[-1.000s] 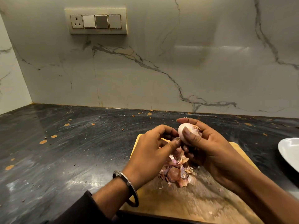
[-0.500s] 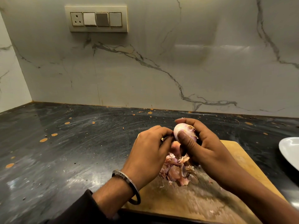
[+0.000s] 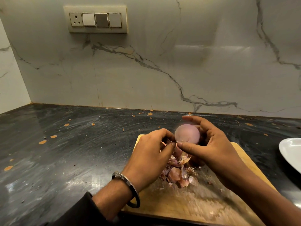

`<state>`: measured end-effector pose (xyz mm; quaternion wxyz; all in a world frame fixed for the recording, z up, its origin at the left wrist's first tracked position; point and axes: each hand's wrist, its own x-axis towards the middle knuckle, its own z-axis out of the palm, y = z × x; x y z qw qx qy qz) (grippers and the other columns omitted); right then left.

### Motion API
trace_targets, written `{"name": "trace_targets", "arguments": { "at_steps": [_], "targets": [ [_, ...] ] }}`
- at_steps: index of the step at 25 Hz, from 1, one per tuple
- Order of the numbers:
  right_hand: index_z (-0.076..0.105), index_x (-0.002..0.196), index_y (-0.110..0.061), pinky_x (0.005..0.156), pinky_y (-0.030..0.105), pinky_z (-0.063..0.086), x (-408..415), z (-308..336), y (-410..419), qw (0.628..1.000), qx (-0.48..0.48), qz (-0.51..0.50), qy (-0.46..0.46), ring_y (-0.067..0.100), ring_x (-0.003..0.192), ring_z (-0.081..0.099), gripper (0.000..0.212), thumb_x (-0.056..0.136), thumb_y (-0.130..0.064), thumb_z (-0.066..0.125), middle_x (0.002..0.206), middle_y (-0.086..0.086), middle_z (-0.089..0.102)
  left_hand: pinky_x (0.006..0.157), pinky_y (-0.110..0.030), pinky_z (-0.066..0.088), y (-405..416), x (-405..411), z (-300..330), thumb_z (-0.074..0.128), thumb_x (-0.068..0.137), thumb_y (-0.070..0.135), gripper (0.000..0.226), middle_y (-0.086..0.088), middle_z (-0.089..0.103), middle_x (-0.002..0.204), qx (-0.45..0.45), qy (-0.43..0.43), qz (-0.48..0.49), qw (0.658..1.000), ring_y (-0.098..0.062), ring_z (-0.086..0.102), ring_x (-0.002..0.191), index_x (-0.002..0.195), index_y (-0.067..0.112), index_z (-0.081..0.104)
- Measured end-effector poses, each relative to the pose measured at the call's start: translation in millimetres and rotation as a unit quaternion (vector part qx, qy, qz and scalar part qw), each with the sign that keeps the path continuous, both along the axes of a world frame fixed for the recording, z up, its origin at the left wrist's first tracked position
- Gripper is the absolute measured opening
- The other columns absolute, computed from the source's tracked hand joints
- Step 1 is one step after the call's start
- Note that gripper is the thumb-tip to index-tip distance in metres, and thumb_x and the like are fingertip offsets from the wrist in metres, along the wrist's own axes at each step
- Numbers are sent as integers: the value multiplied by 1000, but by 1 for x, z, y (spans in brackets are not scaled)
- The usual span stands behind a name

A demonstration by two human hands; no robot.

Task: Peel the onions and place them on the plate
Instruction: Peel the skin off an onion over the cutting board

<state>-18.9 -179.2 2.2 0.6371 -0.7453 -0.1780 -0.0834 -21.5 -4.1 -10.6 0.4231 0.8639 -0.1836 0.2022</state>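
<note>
Peeling onion [image 3: 187, 134] over board [image 3: 203, 204]
My R hand [image 3: 210, 144] grip curled round it; L hand [image 3: 149, 154] pinches skin flake, plate [image 3: 291, 152] at counter's right edge

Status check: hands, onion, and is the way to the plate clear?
Right hand grips the onion above the cutting board. Left hand pinches a strip of skin. Plate at right edge, nothing between.

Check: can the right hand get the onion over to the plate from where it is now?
Probably yes. The right hand grips the onion above the board; the plate lies to its right, with only bare counter between.
</note>
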Motion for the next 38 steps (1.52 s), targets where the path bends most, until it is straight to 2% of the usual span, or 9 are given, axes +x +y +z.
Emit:
{"name": "trace_targets", "arguments": {
  "at_steps": [3,6,9,13,16,20,25,30,38],
  "targets": [
    [59,115,-28,64,43,63,1,1,-2,1000,13,-10,5,23,87,73,57,67,-20,86,99,-4,75,64,-9,45,0,0,-1,65,92,17,12,14,71,85,-19,18,-24,999,3,63,76,100,25,69],
    [68,112,-30,56,23,56,0,5,-3,999,53,10,8,8,82,72,52,62,-36,81,97,-6,76,67,-7,46,1,0,-1,70,89,17,11,15,72,86,-15,10,-28,999,5,64,80,96,24,74],
    [71,113,-42,62,25,56,2,8,-2,995,91,22,32,13,87,73,50,64,-47,76,101,-6,74,71,-13,51,1,-1,0,70,89,23,10,17,70,88,-18,-6,-13,1000,4,63,84,97,28,76],
    [69,121,-37,65,27,58,4,7,-3,990,122,43,60,26,85,75,52,71,-52,71,97,6,74,72,-14,51,3,1,3,66,92,23,11,16,70,87,-81,-36,8,996,1,64,83,98,25,74],
    [62,126,-35,51,26,52,1,7,-1,992,93,48,76,22,65,68,65,71,-69,64,88,16,74,75,-22,56,2,1,5,66,92,20,14,13,70,91,-124,-46,-15,991,-6,68,84,102,25,72],
    [57,109,-26,40,26,40,3,2,1,992,82,47,89,19,50,56,92,45,-91,67,71,13,69,72,-23,56,0,0,7,69,89,20,14,8,73,92,-197,-67,-58,976,-14,71,84,102,22,72],
    [64,81,-30,37,25,38,3,3,1,992,72,71,77,21,45,50,69,49,-91,65,62,13,61,75,-26,58,-1,0,6,74,85,12,17,8,73,95,-177,-108,-64,976,-12,71,87,100,18,76],
    [62,86,-23,36,24,37,4,3,0,993,47,81,66,20,40,49,72,58,-89,63,73,29,65,71,-22,55,-1,-2,6,72,88,13,11,11,70,92,-95,-195,-23,976,-4,67,86,95,16,78],
    [64,94,-26,44,22,44,-1,2,2,994,21,84,68,20,53,59,58,67,-77,71,72,13,70,66,-26,52,1,-3,7,61,93,27,7,16,63,89,-23,-218,52,974,-4,62,83,92,24,67]
  ]
}}
